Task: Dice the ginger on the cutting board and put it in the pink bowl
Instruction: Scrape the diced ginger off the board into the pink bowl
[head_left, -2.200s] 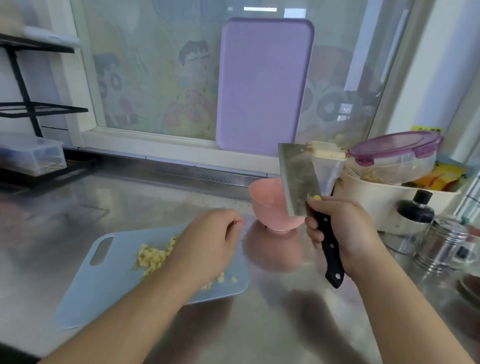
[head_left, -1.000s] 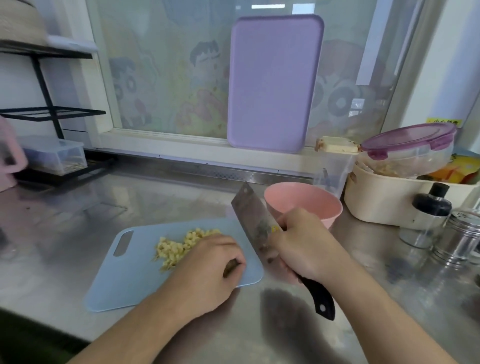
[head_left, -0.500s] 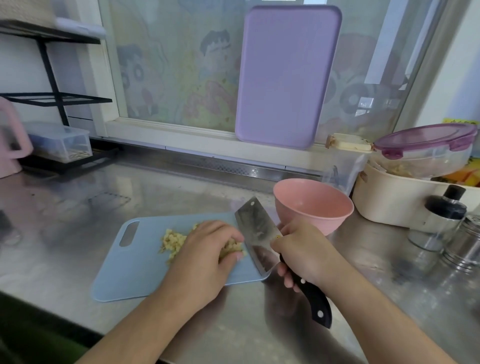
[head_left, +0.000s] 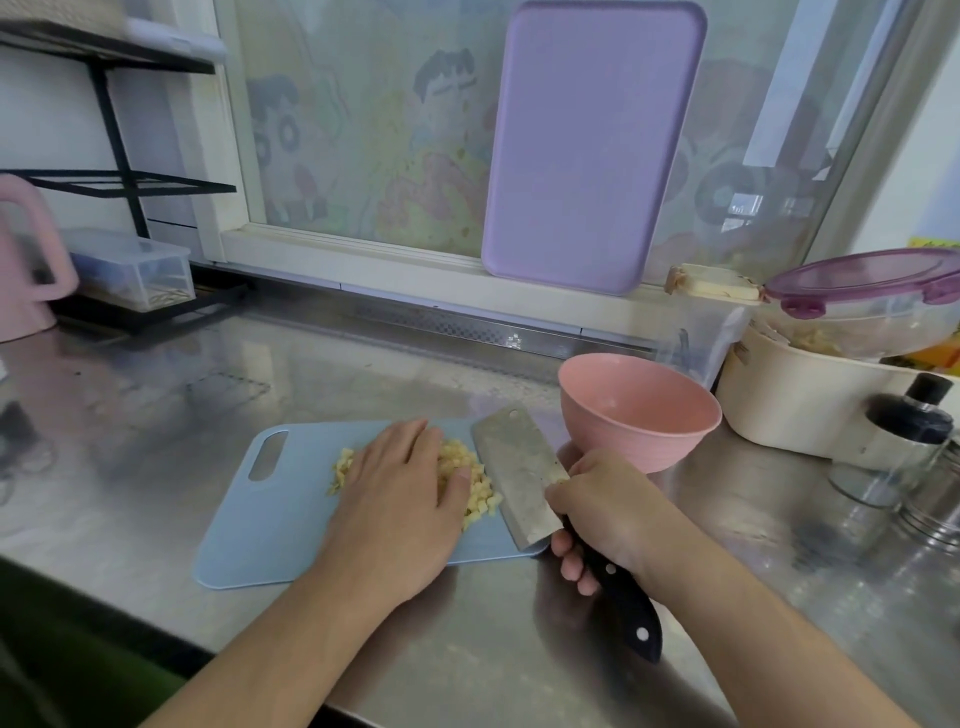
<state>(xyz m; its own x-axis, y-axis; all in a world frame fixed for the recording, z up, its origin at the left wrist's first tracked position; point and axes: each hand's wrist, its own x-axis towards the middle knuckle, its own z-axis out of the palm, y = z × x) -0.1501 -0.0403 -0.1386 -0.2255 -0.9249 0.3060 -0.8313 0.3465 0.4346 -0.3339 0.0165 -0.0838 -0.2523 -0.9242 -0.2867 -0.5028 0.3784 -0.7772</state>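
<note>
Left hand (head_left: 400, 483) lies palm-down and flat on the pale blue cutting board (head_left: 270, 525), fingers straight and resting on the heap of diced ginger (head_left: 478, 488), gripping nothing. Small yellow cubes show on both sides of that hand, most of them packed between its fingers and the blade. Right hand (head_left: 597, 504) is wrapped round the black handle of the cleaver (head_left: 519, 473), fingers curled underneath, thumb up near the blade's heel. The cleaver's broad blade lies tilted at the board's right end, its long edge down on the board right against the ginger pile, flat face turned up toward the camera. The handle sticks out toward the person, over the steel surface (head_left: 182, 415).

The pink bowl (head_left: 639, 410) stands on the surface just beyond and right of the board, close behind the right hand; no ginger shows on the part of its inside that is visible. All the ginger in view sits on the board.

Behind, a purple board (head_left: 592, 145) leans upright against the window. At the right, a cream tub (head_left: 795, 410) carries a container with a purple lid (head_left: 862, 283), and a black-capped bottle (head_left: 904, 431) stands in front of it. At far left, a clear lidded box (head_left: 135, 270) sits on a black rack (head_left: 124, 182).
</note>
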